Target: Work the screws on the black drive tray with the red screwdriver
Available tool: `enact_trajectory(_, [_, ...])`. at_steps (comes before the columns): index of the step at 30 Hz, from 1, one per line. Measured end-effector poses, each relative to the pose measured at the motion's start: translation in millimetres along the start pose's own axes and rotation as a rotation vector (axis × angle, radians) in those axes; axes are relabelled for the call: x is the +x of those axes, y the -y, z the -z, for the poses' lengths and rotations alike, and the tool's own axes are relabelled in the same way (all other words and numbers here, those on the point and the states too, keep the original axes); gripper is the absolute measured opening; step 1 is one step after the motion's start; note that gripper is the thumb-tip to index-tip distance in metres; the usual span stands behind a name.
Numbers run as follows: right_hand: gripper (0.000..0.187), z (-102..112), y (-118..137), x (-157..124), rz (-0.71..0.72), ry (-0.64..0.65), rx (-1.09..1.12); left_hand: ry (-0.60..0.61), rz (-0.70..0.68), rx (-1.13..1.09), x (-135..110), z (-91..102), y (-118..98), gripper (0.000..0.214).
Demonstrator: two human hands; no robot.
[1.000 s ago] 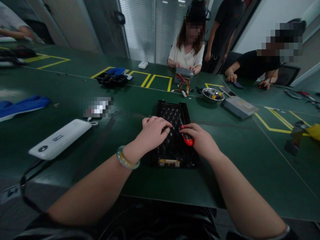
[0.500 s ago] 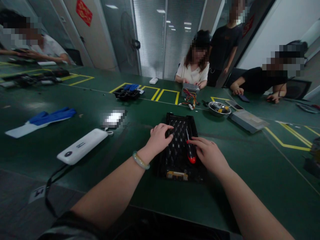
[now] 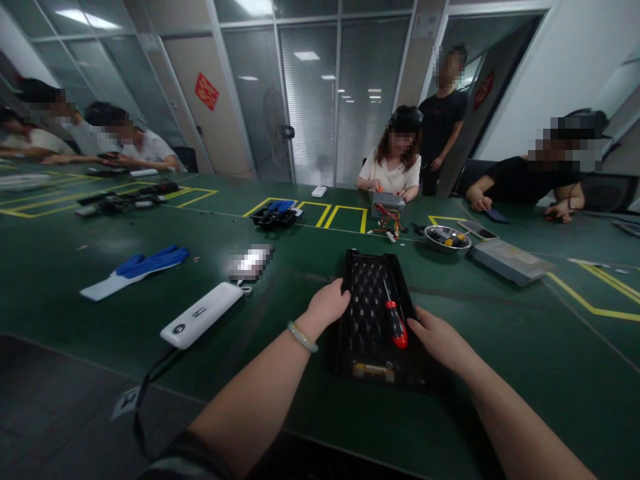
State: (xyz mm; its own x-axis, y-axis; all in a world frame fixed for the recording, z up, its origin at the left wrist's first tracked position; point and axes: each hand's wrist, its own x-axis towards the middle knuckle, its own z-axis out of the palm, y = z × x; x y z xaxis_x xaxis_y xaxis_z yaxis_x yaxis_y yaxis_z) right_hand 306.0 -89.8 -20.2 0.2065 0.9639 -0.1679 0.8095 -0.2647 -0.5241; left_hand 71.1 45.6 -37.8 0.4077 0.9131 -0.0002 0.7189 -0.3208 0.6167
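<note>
A black plastic casing point(image 3: 365, 303) with a patterned inner face lies on the green table before me. Inside it, toward the right wall, rests a screwdriver point(image 3: 397, 327) with a red and black handle, its shaft pointing away from me. A gold-coloured strip point(image 3: 373, 373) sits at the casing's near end. My left hand point(image 3: 327, 307), below a bangle, is closed on the casing's left wall. On the opposite side, my right hand point(image 3: 440, 339) grips the right wall, thumb on top and the other fingers mostly hidden behind it. Neither hand touches the screwdriver.
A white power bank point(image 3: 203, 316) is cabled to a phone point(image 3: 251, 261) on the left, near a blue and white glove point(image 3: 145, 268). Beyond the casing are a metal bowl point(image 3: 447, 241) of parts and a grey metal box point(image 3: 510, 260). Several people sit around the table.
My right hand has left the screwdriver and gone to the casing's right wall. My left hand has moved from the inner face to the left wall. The camera view has tilted up.
</note>
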Motion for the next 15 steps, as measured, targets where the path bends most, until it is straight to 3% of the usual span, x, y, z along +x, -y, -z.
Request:
enact_trajectory(5, [0.047, -1.4, 2.4, -3.3, 0.0, -0.027, -0.007, 0.018, 0.016, -0.015, 1.3, 2.3, 0.0, 0.042])
enact_trajectory(10, [0.041, 1.8, 2.1, -3.5, 0.013, -0.06, -0.06, 0.021, 0.04, -0.038, 2.0, 5.9, -1.3, 0.063])
enact_trajectory(15, [0.038, 17.4, -21.3, -13.8, -0.035, -0.117, -0.107, 0.06, 0.034, -0.067, -1.0, 9.5, -3.6, 0.061])
